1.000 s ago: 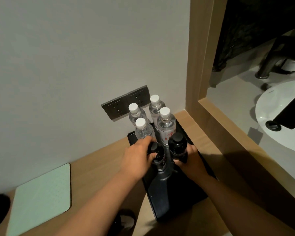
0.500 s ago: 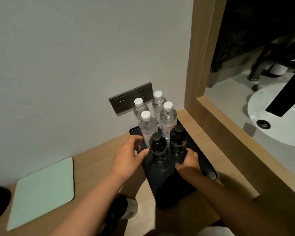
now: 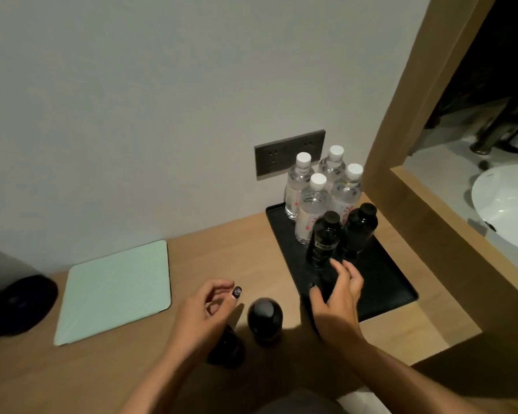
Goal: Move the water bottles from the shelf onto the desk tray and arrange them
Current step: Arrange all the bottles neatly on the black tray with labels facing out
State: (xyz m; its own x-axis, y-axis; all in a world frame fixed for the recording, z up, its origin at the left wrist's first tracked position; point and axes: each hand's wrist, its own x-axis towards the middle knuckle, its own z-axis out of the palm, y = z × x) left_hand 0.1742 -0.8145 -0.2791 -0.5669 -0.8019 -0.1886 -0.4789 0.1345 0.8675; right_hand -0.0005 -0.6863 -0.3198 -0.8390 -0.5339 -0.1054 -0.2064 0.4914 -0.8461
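Note:
A black tray (image 3: 380, 279) lies on the wooden desk against the wall. Several clear water bottles with white caps (image 3: 311, 204) stand at its far end. Two black bottles, one on the left (image 3: 325, 239) and one on the right (image 3: 358, 230), stand upright just in front of them. My right hand (image 3: 338, 291) hovers over the tray's near half, fingers apart, holding nothing, a little short of the black bottles. My left hand (image 3: 207, 312) is over the desk left of the tray, fingers loosely curled and empty. Two more black bottles (image 3: 265, 319) stand on the desk beside it, one partly hidden under my left hand.
A pale green pad (image 3: 114, 291) lies on the desk (image 3: 222, 252) to the left, with a dark round object (image 3: 18, 303) beyond it. A grey socket plate (image 3: 281, 156) is on the wall behind the bottles. A wooden frame (image 3: 401, 115) borders the right, with a white basin (image 3: 506, 207) past it.
Both hands let go of the two black bottles on the tray and pulled back toward me. My left hand moved left over the desk. The view shifted back and down.

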